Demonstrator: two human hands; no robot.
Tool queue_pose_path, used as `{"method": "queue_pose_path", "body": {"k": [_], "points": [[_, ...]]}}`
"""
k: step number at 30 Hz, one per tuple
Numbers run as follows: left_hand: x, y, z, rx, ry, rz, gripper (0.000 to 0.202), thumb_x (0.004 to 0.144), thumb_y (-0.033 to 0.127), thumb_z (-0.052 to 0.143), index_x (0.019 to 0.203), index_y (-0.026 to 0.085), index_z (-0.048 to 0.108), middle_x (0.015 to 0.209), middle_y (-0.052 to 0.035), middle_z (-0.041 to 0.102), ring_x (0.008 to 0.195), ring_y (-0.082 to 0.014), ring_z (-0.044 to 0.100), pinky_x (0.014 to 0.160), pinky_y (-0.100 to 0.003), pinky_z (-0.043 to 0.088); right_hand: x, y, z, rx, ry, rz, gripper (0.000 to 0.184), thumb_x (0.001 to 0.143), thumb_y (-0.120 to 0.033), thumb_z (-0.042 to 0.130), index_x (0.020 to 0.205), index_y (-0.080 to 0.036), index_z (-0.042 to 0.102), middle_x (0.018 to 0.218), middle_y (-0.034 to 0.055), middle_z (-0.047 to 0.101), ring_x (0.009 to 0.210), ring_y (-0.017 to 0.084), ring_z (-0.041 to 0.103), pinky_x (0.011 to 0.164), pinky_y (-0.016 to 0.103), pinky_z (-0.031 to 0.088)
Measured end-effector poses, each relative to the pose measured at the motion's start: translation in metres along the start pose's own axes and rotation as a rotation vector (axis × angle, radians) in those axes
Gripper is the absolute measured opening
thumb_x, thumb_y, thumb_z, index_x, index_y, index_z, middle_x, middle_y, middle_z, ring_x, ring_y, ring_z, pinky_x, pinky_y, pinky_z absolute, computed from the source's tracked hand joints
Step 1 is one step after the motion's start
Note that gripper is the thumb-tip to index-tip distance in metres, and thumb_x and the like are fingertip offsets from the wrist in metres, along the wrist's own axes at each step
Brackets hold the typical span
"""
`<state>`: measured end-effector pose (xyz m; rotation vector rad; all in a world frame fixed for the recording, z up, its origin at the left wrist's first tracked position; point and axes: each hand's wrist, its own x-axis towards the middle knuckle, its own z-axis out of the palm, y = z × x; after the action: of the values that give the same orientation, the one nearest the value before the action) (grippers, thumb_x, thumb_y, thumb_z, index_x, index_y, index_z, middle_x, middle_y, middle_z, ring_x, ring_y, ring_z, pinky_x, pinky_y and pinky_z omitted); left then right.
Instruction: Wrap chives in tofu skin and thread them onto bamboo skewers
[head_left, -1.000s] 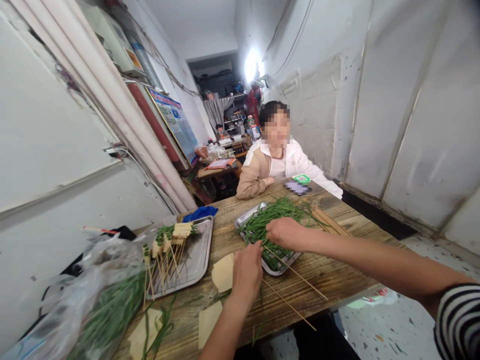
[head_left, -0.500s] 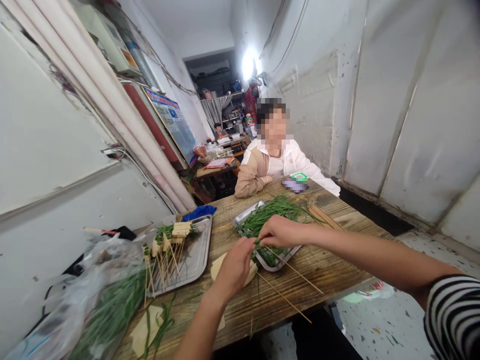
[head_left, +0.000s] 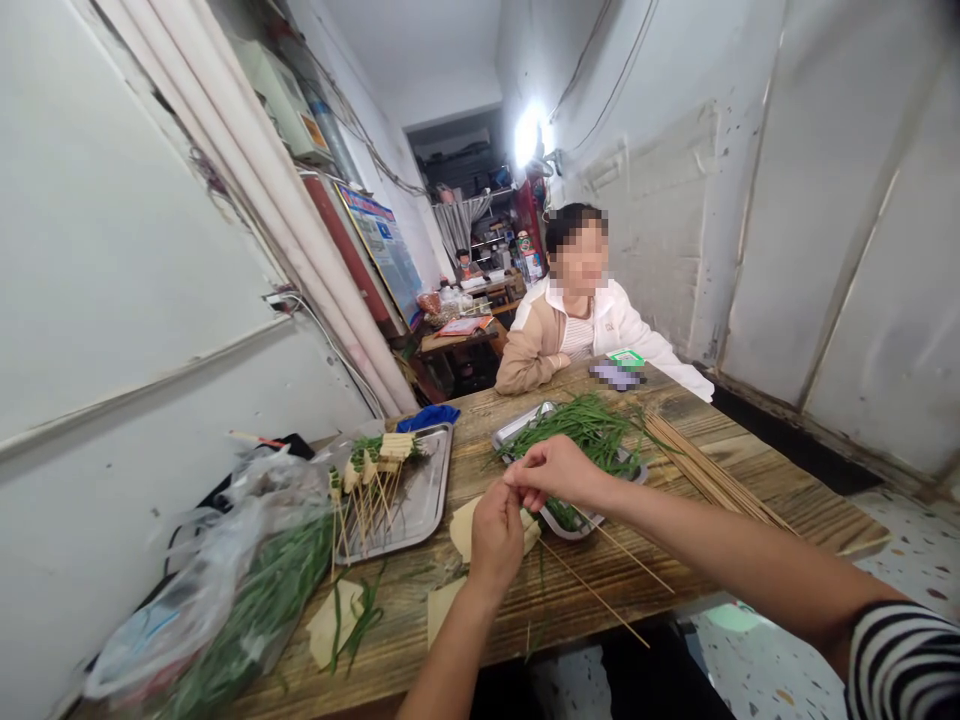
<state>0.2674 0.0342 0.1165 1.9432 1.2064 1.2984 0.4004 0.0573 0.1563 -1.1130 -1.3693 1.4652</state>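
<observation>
My left hand and my right hand meet above the table, fingertips pinched together; what lies between them is too small and covered to make out. Beneath them are pale tofu-skin sheets. Two thin skewers stick out toward the table's front edge from below my hands; whether I grip either one is hidden. Just behind my right hand, a metal tray holds a heap of green chives. At left, another metal tray carries skewered tofu-skin rolls with greens inside.
A bundle of bare skewers lies at the right. A plastic bag of greens fills the left side, near a loose tofu-skin sheet with chive strands. Across the wooden table sits a person; a blue cloth lies behind the left tray.
The view has shifted, so the scene sits further right and more of the bare skewers shows. Green strands visible between my fingertips before are now hidden. Both hands stay together.
</observation>
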Motion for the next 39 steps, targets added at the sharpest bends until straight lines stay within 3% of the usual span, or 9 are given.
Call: {"method": "queue_pose_path", "body": {"k": [4,9,12,16,23,27,31,35,39], "points": [[0.000,-0.001,-0.017,-0.199,-0.173,-0.114,0.036,0.088,0.045,0.045,0.087,0.016,0.065,0.081,-0.0044,0.061,0.077,-0.0161,0.052,0.080,-0.028,0.039,0.000,0.002,0.002,0.020,-0.065,-0.029,0.020,0.072,-0.026,0.067,0.060,-0.011,0.061,0.045,-0.0013,0.060,0.039,0.010,0.057,0.040,0.018,0.049],[0.004,0.003,-0.052,-0.699,-0.626,-0.418,0.036,0.083,0.047,0.055,0.088,0.012,0.062,0.081,-0.0060,0.058,0.071,-0.0143,0.052,0.072,-0.029,0.041,-0.001,-0.002,0.009,-0.007,-0.224,-0.032,0.018,0.068,-0.027,0.068,0.062,-0.011,0.062,0.045,-0.0017,0.059,0.039,0.009,0.056,0.040,0.018,0.048],[0.002,0.002,-0.071,-0.776,-0.709,-0.550,0.033,0.080,0.044,0.060,0.088,0.012,0.060,0.072,-0.0016,0.052,0.060,-0.0096,0.047,0.063,-0.026,0.038,0.001,-0.001,0.016,-0.039,-0.269,-0.057,0.019,0.066,-0.028,0.069,0.064,-0.011,0.063,0.046,-0.0020,0.059,0.041,0.009,0.056,0.041,0.018,0.048],[-0.005,-0.007,-0.088,-0.737,-0.705,-0.657,0.030,0.079,0.041,0.063,0.088,0.012,0.059,0.067,0.0027,0.045,0.051,-0.0043,0.035,0.056,-0.022,0.032,0.004,0.004,0.024,-0.073,-0.289,-0.041,0.022,0.064,-0.031,0.071,0.064,-0.011,0.062,0.047,-0.0015,0.060,0.042,0.009,0.056,0.041,0.018,0.048],[-0.029,-0.028,-0.098,-0.834,-0.517,-0.751,0.034,0.078,0.039,0.065,0.092,0.008,0.063,0.062,0.0060,0.034,0.048,-0.0013,0.024,0.050,-0.019,0.018,0.013,0.015,0.035,-0.251,-0.186,-0.128,0.014,0.072,-0.024,0.060,0.065,-0.012,0.063,0.046,-0.0029,0.057,0.041,0.009,0.054,0.041,0.018,0.044],[-0.038,-0.029,-0.095,-0.889,-0.378,-0.806,0.035,0.073,0.037,0.071,0.088,0.007,0.064,0.064,0.0040,0.039,0.049,-0.0006,0.028,0.050,-0.019,0.018,0.014,0.018,0.044,-0.551,-0.105,-0.338,0.015,0.075,-0.016,0.055,0.069,-0.013,0.068,0.049,-0.0015,0.059,0.044,0.008,0.052,0.044,0.017,0.036],[-0.043,-0.029,-0.093,-0.928,-0.342,-0.827,0.035,0.070,0.035,0.074,0.086,0.006,0.062,0.064,0.0042,0.041,0.049,-0.0001,0.030,0.050,-0.018,0.020,0.008,0.012,0.053,-0.825,-0.051,-0.552,0.016,0.075,-0.013,0.056,0.066,-0.013,0.070,0.054,0.0004,0.062,0.049,0.008,0.049,0.050,0.019,0.032],[-0.045,-0.037,-0.093,-0.936,-0.366,-0.861,0.034,0.069,0.038,0.074,0.076,0.010,0.056,0.052,0.0087,0.036,0.041,0.0002,0.025,0.046,-0.017,0.017,0.001,0.009,0.056,-0.934,-0.052,-0.630,0.018,0.078,-0.013,0.056,0.065,-0.014,0.068,0.058,0.0015,0.062,0.052,0.009,0.048,0.054,0.020,0.031],[-0.044,-0.042,-0.091,-0.905,-0.299,-0.891,0.030,0.074,0.038,0.070,0.073,0.012,0.054,0.050,0.0061,0.046,0.037,-0.0008,0.032,0.042,-0.015,0.021,-0.004,0.013,0.058,-1.021,-0.038,-0.711,0.018,0.081,-0.014,0.055,0.067,-0.014,0.065,0.061,0.0024,0.061,0.057,0.011,0.050,0.057,0.021,0.031]]}}
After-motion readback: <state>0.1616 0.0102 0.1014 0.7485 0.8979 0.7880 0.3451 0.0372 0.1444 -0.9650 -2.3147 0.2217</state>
